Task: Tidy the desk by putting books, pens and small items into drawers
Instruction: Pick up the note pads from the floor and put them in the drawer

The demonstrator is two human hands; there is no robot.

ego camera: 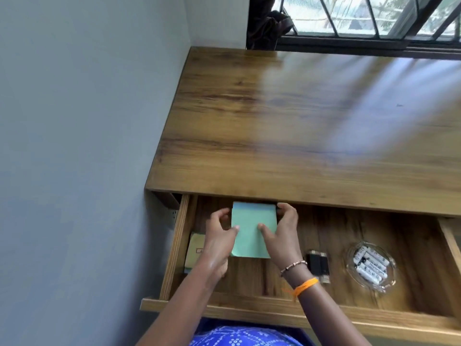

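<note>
A: Both hands were on the green pad (252, 231) at centre frame, inside the open drawer (174, 248). Its top edge ran under the desk (287, 126) lip, so that end was hidden.

B: The left hand (219, 236) pinched the pad's left edge, the right hand (282, 233) pinched the right edge, thumbs lying on the flat paper face. Whether the pad rested on the drawer floor, hard to tell.

A: A yellowish booklet (195, 248) sat in the drawer's left corner, mostly covered by the left wrist. Could not read it.

B: To the right, small dark objects (318, 264) lay just beside the right wrist, too blurred to name. Further right, a clear glass dish (371, 267) held white cylinders with black print.

A: The drawer's right wall was cut off at the frame edge. Wood grain everywhere, glossy desk top catching window (361, 18) glare at upper right, plain grey wall (87, 133) filling the left.
</note>
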